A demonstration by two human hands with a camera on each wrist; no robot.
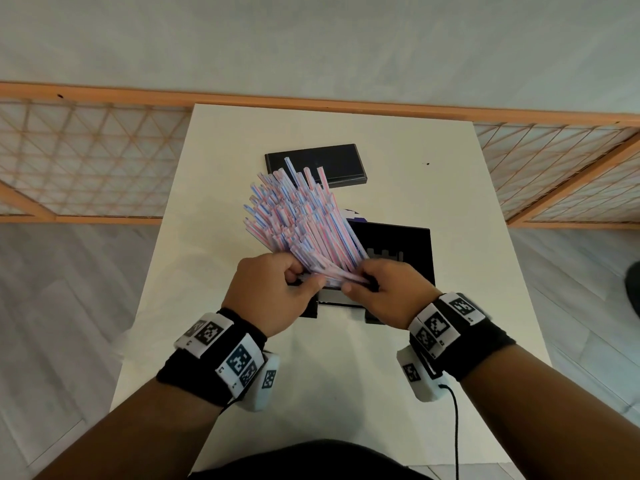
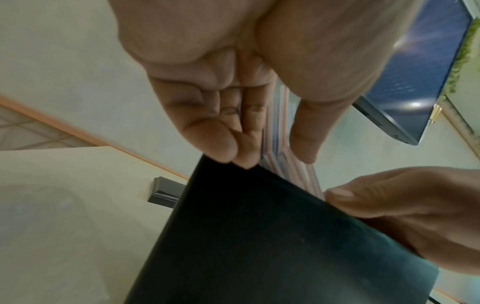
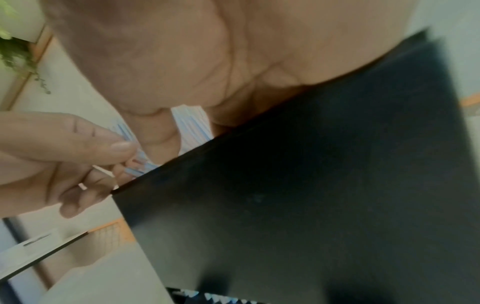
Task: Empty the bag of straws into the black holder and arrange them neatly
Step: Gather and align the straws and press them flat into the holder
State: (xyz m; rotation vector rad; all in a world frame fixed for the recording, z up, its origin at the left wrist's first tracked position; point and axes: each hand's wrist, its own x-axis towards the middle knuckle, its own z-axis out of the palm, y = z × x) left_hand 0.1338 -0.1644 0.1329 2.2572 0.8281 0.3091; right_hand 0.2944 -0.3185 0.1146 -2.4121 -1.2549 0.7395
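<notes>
1. The straws (image 1: 298,223), striped pink and blue, are one thick bundle in the middle of the head view. Their near ends are gathered between the two hands and their far ends fan out toward the upper left. I think they are kept together low so that they can go down into the box as one group.
2. The left hand (image 1: 273,292) sits just left of the centre. Its fingers (image 2: 221,131) are curled round the lower end of the bundle, and the thumb (image 2: 303,135) presses from the other side, so the hand is closed on the straws.
3. The black holder (image 1: 412,251) stands right of the centre, directly under the hands. Its top is open, probably to receive the bundle.
4. The right hand (image 1: 384,292) pinches the same lower end from the right, fingers bent and close together, over the near rim of the holder.
5. A flat black lid (image 1: 332,164) lies in the upper middle, apart on the white table (image 1: 485,209), likely put aside. The bag I cannot identify with certainty.
</notes>
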